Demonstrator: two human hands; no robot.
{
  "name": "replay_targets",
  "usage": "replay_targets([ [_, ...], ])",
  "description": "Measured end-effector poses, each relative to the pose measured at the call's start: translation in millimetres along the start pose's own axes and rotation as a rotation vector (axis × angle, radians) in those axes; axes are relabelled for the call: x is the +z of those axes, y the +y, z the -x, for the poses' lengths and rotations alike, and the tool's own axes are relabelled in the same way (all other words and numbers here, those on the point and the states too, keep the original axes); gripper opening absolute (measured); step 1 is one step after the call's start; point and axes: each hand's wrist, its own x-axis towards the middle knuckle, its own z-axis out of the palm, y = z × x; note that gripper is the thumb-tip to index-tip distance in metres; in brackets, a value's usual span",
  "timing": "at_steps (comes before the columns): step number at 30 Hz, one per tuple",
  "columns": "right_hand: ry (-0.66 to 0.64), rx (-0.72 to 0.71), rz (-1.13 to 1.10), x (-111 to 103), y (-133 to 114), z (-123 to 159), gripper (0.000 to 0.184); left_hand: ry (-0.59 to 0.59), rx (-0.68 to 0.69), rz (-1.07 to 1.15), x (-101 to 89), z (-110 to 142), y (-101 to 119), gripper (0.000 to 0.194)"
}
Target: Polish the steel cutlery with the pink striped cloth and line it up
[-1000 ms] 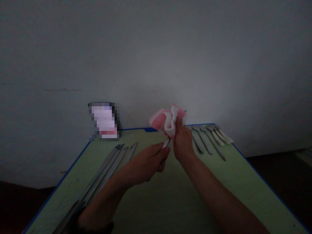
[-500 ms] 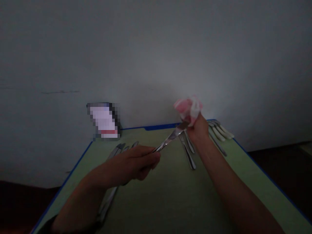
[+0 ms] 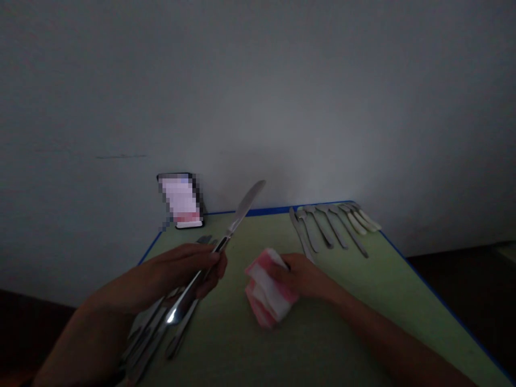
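Note:
A shiny metal table knife point(image 3: 242, 209) is pinched by its handle in my left hand point(image 3: 189, 271), blade slanting up and to the right. Bunched in my right hand point(image 3: 300, 274) is a pink and white cloth point(image 3: 266, 290), held above the table and apart from the knife. Under and beside my left hand lie several pieces of cutlery point(image 3: 149, 338), partly hidden by the hand and forearm. Beyond my right hand, several spoons and other pieces of cutlery point(image 3: 322, 228) lie in a row, and one slim knife point(image 3: 299, 231) is partly covered by that hand.
The light green table point(image 3: 234, 344) has a blue edge and stands against a grey wall point(image 3: 258, 97). A phone point(image 3: 181, 201) with a blurred screen leans on the wall at the back left. White-handled cutlery point(image 3: 365, 217) lies at the far right corner.
My right hand has drawn the cloth off the blade, toward me and to the left. My left hand has moved left, and the knife now points more steeply upward.

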Motion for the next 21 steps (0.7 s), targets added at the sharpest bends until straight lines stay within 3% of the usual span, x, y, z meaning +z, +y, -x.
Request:
replay_targets([
  [2,-0.039,-0.044,0.077,5,-4,15,0.031,-0.198,-0.067,0.155,2.3,-6,1,0.030],
  [6,-0.208,-0.253,0.302,8,-19,34,0.026,-0.293,0.011,0.277,12.0,-32,0,0.026],
  [8,-0.220,-0.351,0.417,7,-23,39,0.024,-0.348,0.064,0.276,19.5,-46,1,0.025],
  [11,-0.107,-0.321,0.460,-4,-18,42,0.024,-0.305,0.069,0.254,32.2,-68,2,0.026],
  [16,0.226,-0.258,0.562,-41,19,39,0.021,-0.201,0.010,0.158,59.6,-103,-5,0.030],
  [21,0.319,-0.312,0.653,-57,46,37,0.022,-0.159,-0.058,0.092,89.5,-132,-17,0.030],
])
